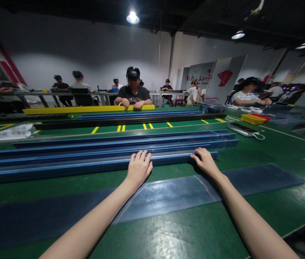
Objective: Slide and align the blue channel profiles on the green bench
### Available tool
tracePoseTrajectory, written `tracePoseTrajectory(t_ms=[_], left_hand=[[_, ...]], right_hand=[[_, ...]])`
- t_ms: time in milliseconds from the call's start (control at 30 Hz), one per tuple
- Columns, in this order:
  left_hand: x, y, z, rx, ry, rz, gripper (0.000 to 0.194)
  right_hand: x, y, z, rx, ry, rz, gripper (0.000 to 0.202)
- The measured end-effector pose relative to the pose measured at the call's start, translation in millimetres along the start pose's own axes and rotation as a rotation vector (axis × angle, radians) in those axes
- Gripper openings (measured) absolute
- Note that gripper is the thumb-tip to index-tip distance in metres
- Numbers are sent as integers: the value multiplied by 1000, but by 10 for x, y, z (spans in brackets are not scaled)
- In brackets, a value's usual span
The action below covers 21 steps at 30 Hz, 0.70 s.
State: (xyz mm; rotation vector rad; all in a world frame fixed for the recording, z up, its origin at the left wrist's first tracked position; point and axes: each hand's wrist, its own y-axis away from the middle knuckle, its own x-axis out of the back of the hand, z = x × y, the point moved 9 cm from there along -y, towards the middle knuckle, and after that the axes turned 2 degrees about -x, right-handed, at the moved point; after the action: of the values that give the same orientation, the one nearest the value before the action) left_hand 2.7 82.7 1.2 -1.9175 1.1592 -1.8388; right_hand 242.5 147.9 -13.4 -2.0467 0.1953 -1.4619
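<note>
Several long blue plastic channels (82, 164) lie side by side across the green table. My left hand (139, 167) is closed over the wall of the nearest channel, its fingers hooked over the top edge and its thumb on the near side. Close to that channel's right end, my right hand (204, 160) is closed on the same wall with bent fingers; its fingertips are partly hidden. Beneath my forearms, a long clear plastic sheet (165, 199) lies flat and reflects the light.
Behind the channels lie a black strip (109, 121) and a phone on a white power bank (241, 129) with a cable. A yellow tray (253, 119) stands at the right. Across the table, a person (133, 91) holds a yellow channel (87, 109). Crumpled clear plastic (9, 132) lies left.
</note>
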Motion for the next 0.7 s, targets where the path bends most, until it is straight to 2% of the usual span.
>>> tracePoseTrajectory(t_ms=[233,500,700], left_hand=[[79,-22,119,-106,-9,39,27],[144,-11,254,-232,-2,54,26],[161,-1,271,-247,2,45,26]], right_hand=[[37,34,-20,7,-21,-30,21],[85,65,-392,114,-73,-142,22],[82,77,-454,105,5,-226,21]])
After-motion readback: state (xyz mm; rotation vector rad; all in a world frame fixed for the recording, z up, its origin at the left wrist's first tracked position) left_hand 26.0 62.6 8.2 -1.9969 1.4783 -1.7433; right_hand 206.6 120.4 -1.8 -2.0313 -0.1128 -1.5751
